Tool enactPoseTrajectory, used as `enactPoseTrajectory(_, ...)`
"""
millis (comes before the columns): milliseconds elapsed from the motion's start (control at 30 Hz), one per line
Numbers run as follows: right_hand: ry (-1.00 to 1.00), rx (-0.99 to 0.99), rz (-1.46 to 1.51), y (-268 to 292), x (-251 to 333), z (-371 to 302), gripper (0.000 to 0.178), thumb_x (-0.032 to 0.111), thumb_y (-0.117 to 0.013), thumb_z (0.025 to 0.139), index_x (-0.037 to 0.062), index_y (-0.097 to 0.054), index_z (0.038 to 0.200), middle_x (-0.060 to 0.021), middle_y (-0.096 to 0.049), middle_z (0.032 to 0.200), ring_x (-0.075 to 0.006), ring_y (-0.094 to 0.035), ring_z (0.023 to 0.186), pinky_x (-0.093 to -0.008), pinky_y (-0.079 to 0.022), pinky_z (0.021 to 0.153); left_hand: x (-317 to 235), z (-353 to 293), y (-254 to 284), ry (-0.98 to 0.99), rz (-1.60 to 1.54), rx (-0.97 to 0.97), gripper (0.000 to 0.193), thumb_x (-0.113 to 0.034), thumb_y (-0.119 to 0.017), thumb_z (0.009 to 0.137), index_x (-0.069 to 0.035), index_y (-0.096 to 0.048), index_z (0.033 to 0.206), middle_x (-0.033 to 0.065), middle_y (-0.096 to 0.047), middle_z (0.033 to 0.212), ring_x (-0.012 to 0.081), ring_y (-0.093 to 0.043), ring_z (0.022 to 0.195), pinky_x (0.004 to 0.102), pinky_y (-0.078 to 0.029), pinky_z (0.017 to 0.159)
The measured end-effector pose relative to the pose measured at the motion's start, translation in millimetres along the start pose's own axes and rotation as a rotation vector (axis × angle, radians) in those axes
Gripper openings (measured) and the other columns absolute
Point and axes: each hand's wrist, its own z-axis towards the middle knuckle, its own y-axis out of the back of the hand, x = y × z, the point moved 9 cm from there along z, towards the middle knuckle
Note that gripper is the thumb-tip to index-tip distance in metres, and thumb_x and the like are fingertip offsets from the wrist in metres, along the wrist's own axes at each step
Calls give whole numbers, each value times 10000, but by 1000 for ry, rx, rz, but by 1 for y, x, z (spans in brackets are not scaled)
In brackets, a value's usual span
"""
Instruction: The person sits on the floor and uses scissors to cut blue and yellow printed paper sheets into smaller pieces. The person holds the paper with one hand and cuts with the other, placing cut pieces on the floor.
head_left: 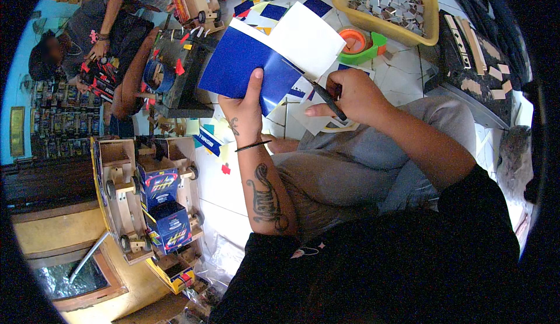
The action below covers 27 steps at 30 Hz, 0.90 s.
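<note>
My left hand (245, 102) grips a glossy blue sheet (239, 55) near its lower edge, thumb on top and fingers behind. My right hand (356, 96) is closed round dark-handled scissors (326, 97), their blades pointing up and left. The blades meet the right edge of the blue sheet; how far they are apart is too small to tell. A white sheet (307, 35) spreads just beyond the blades, and I cannot tell whether it is joined to the blue one. Beneath lie blue and white paper scraps (272, 12) on the tiled floor.
A yellow tub (433, 17) full of small grey pieces stands far right. Near it are a green tape dispenser (373, 49) and an orange roll (353, 40). Wooden toy trucks (119, 175) stand at left. Another person (96, 26) works far left. Wooden strips (471, 46) lie on a dark board.
</note>
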Motion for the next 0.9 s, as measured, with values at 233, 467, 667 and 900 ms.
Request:
enactPoseTrajectory(233, 7, -30, -65, 2, 0, 0, 564, 524, -759, 485, 16, -525, 563, -80, -519, 522, -184, -517, 480, -294, -413, 492, 1, 0, 1, -2, 13, -2, 296, -163, -707, 703, 22, -590, 901, 77, -608, 859, 129, -554, 770, 247, -427, 725)
enactPoseTrajectory(467, 10, -34, -22, 3, 0, 0, 544, 508, -758, 502, 22, -521, 567, -69, -508, 512, -177, -495, 462, -294, -394, 473, -1, -2, -4, -2, 18, 28, 294, -148, -705, 704, 17, -586, 917, 73, -608, 865, 127, -556, 766, 248, -431, 721)
enactPoseTrajectory(667, 3, -29, 34, 2, -3, 1, 533, 492, -759, 513, 21, -522, 586, -49, -500, 504, -155, -488, 460, -276, -387, 472, -7, -6, -14, -16, -39, 79, 245, -92, -675, 727, 20, -583, 924, 66, -609, 864, 117, -555, 755, 239, -434, 709)
enactPoseTrajectory(900, -26, -16, 12, 0, -8, 2, 499, 442, -775, 525, 16, -522, 585, -54, -510, 513, -139, -487, 463, -271, -387, 470, -6, -6, -14, 4, -38, 59, 255, -113, -683, 722, 17, -585, 919, 66, -609, 855, 115, -555, 753, 237, -434, 707)
